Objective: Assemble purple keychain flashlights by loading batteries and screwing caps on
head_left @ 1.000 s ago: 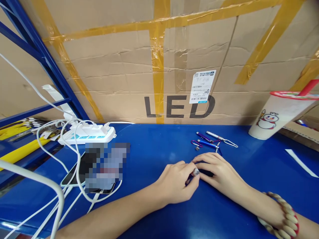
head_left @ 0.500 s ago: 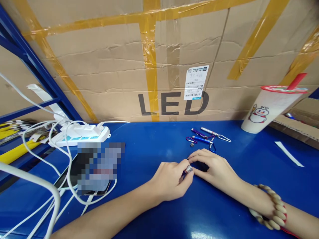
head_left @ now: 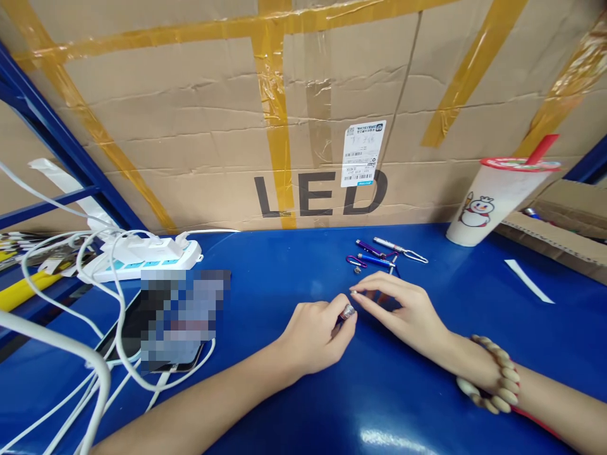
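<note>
My left hand (head_left: 318, 333) is closed around a small cylinder (head_left: 348, 311), whose silvery end shows between thumb and forefinger. Just to its right, the thumb and forefinger of my right hand (head_left: 403, 309) pinch something tiny at their tips, too small to make out. Beyond my right hand lie a purple penlight (head_left: 370, 247), a silver penlight (head_left: 387, 244) with a metal clip and a blue penlight (head_left: 375, 260). A small round metal piece (head_left: 357, 270) rests beside them on the blue table (head_left: 275, 265).
At the left are a white power strip (head_left: 142, 259), tangled white cables and a phone (head_left: 187, 322) with a blurred screen. A lidded cup (head_left: 493, 205) stands at the right, near a paper strip (head_left: 528, 281) and an open carton (head_left: 559, 240). A large cardboard box (head_left: 213, 126) backs the table.
My right hand has drawn slightly away from my left, opening a small gap between their fingertips. The whole view has shifted a little.
</note>
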`<state>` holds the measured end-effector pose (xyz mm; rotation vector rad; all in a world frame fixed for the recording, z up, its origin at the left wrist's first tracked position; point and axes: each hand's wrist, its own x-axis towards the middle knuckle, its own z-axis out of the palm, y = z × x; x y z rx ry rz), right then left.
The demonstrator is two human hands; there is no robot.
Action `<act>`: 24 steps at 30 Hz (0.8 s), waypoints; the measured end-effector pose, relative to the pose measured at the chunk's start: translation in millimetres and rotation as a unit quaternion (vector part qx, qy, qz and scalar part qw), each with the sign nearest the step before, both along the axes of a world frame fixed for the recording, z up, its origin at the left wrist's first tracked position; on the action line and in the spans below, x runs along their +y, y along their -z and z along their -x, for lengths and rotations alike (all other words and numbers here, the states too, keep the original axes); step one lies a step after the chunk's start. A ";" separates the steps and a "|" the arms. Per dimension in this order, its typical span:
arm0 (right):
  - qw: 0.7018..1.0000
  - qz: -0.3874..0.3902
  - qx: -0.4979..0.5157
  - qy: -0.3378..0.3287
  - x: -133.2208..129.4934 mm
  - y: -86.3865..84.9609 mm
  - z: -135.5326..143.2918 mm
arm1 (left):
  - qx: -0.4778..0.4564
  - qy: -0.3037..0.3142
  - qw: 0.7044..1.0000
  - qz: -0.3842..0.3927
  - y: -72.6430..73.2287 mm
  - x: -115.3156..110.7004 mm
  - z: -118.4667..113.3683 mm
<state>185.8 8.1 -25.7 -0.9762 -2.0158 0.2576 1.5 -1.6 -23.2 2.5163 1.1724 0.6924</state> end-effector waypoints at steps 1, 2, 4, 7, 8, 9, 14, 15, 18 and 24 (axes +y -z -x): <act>1.000 -0.016 0.021 -0.002 -0.4 -1.2 0.1 | -0.001 0.001 1.000 0.001 0.5 0.1 0.1; 0.999 -0.032 0.039 -0.007 -0.9 -2.4 0.0 | -0.002 0.002 1.000 0.002 0.9 0.3 0.2; 0.996 -0.060 0.060 -0.030 -2.5 -4.5 -0.2 | -0.004 0.005 1.000 0.004 1.7 0.6 0.0; 0.990 -0.089 0.048 -0.099 -5.9 -6.5 -0.5 | -0.006 0.010 1.000 0.013 2.3 0.9 -0.4; 0.987 -0.100 0.038 -0.118 -7.0 -6.8 -0.4 | -0.005 0.012 1.000 0.017 2.3 0.9 -0.4; 0.985 -0.111 0.030 -0.131 -7.8 -6.8 -0.2 | -0.004 0.013 1.000 0.021 2.1 0.9 -0.4; 0.983 -0.132 0.014 -0.123 -8.4 -5.7 1.2 | 0.004 0.014 0.999 0.029 0.2 0.9 -0.1; 0.984 -0.133 0.012 -0.121 -8.2 -5.5 1.3 | 0.006 0.014 0.999 0.029 0.0 0.9 0.0; 0.983 -0.136 0.012 -0.120 -7.7 -5.2 1.2 | 0.014 0.014 0.999 0.028 0.0 0.9 0.2; 0.985 -0.109 -0.009 -0.136 -7.2 -4.5 0.4 | 0.021 0.020 0.999 0.026 0.5 0.7 0.6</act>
